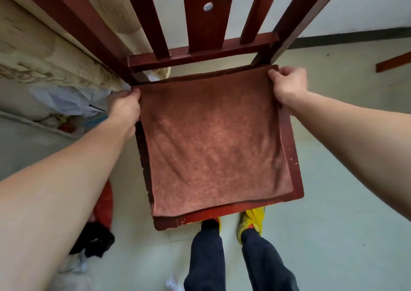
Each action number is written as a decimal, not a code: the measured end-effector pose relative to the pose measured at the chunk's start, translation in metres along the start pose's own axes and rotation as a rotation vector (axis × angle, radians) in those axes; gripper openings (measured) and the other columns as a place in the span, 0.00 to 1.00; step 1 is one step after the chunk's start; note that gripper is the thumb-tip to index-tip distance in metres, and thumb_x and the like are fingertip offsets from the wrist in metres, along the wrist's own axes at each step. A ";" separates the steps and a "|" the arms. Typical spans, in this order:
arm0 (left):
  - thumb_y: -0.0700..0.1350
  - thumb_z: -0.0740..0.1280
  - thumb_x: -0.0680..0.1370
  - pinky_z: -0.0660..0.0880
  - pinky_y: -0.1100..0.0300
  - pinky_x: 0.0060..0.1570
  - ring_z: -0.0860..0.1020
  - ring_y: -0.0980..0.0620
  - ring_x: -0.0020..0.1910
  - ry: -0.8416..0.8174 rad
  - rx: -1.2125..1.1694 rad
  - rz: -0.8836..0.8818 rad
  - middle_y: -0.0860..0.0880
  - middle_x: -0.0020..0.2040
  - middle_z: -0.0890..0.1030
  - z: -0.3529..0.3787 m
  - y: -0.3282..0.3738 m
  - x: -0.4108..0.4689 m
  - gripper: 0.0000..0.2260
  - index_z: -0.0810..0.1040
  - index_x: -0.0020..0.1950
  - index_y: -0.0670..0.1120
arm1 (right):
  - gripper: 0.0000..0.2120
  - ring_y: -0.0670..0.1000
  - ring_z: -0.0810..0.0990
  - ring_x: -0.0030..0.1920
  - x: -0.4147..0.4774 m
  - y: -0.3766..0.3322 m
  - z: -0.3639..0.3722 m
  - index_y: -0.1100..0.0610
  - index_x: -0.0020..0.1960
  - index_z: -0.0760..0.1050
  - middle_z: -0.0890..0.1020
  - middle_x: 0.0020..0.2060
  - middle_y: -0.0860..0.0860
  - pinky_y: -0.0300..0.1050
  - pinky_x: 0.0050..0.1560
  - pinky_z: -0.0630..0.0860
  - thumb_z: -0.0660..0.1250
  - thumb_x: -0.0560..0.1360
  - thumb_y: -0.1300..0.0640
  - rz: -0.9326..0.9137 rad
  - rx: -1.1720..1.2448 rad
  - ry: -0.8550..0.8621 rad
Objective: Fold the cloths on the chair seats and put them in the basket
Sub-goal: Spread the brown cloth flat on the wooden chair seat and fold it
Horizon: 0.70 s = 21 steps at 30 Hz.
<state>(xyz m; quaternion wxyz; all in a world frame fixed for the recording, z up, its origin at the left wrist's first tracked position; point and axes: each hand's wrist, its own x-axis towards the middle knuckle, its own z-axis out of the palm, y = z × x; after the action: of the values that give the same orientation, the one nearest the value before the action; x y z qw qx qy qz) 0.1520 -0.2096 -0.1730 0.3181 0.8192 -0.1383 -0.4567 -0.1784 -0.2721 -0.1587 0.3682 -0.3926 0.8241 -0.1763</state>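
A reddish-brown cloth (211, 139) lies spread flat over the seat of a dark red wooden chair (293, 157), covering nearly all of it. My left hand (124, 108) pinches the cloth's far left corner. My right hand (289, 83) pinches its far right corner, next to the chair's back post. Both far corners sit at the back edge of the seat, under the slatted backrest (200, 16). The near edge of the cloth rests close to the seat's front edge. No basket is in view.
A beige mattress or bedding (44, 52) lies to the left, with plastic bags (71, 101) and red and black items (97, 230) on the floor beside the chair. My feet in yellow shoes (251, 221) stand at the seat's front. Pale floor stretches to the right.
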 end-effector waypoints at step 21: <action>0.46 0.74 0.73 0.72 0.61 0.38 0.79 0.53 0.36 0.030 0.026 -0.192 0.44 0.43 0.82 -0.047 -0.105 -0.118 0.14 0.74 0.54 0.45 | 0.17 0.50 0.77 0.38 -0.123 0.137 -0.037 0.58 0.47 0.79 0.81 0.39 0.53 0.45 0.42 0.74 0.75 0.68 0.47 0.236 0.095 -0.135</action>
<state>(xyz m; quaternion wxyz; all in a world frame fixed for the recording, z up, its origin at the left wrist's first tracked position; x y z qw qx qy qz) 0.1202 -0.0503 -0.1446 0.2641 0.8396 -0.0601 -0.4708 -0.2252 -0.0905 -0.1554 0.4590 -0.2860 0.8287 -0.1438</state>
